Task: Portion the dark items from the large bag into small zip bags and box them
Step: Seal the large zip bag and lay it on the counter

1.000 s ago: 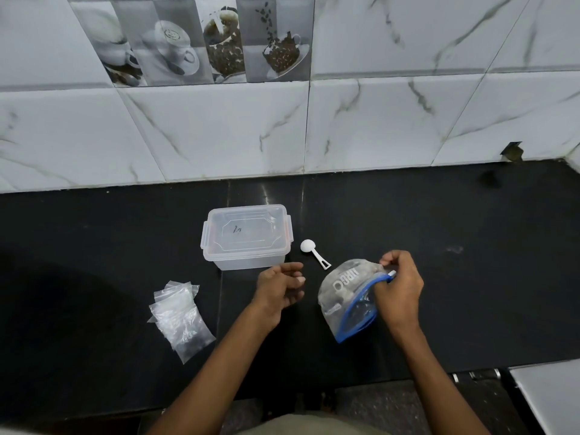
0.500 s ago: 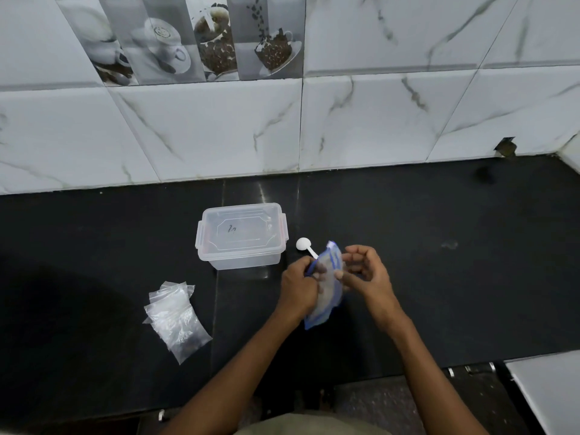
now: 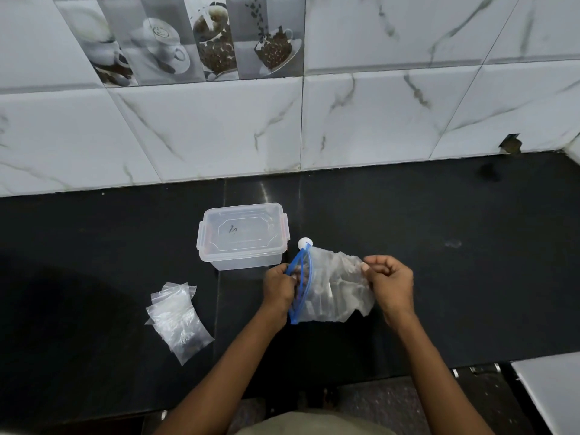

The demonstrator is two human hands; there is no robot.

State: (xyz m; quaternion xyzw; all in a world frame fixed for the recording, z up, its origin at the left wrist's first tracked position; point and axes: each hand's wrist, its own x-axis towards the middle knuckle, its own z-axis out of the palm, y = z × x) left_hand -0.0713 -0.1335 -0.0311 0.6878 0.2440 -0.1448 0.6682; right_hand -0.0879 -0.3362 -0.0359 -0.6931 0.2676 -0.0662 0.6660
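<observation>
Head view, bag: we see the large bag (image 3: 335,287) held just above the counter (image 3: 470,277), between the 2 hands, in front of the box (image 3: 241,235).
Head view, long axis: it runs left to right, blue zip mouth (image 3: 301,277) toward our left, crumpled closed end toward our right.
Head view, left hand: our left hand (image 3: 277,285) has its fingers curled round the blue rim, fingertips inside the parted mouth.
Head view, right hand: our right hand (image 3: 389,284) pinches the far crumpled end, fingers curled onto the plastic.
Head view, nearer hand: the left is the one at the opening, so we judge that any reach inside falls to it, while the right steadies the tail.
Head view, contents: dark shapes show faintly through the plastic; we cannot tell how many.
Head view, small bags: the pile of small bags (image 3: 177,318) lies on the counter well to the left of the left hand, untouched.
Head view, scoop: a white scoop (image 3: 303,243) lies just beyond the mouth, beside the box, its handle hidden by the bag.
Head view, box: lid on, so we judge boxing has not begun.
</observation>
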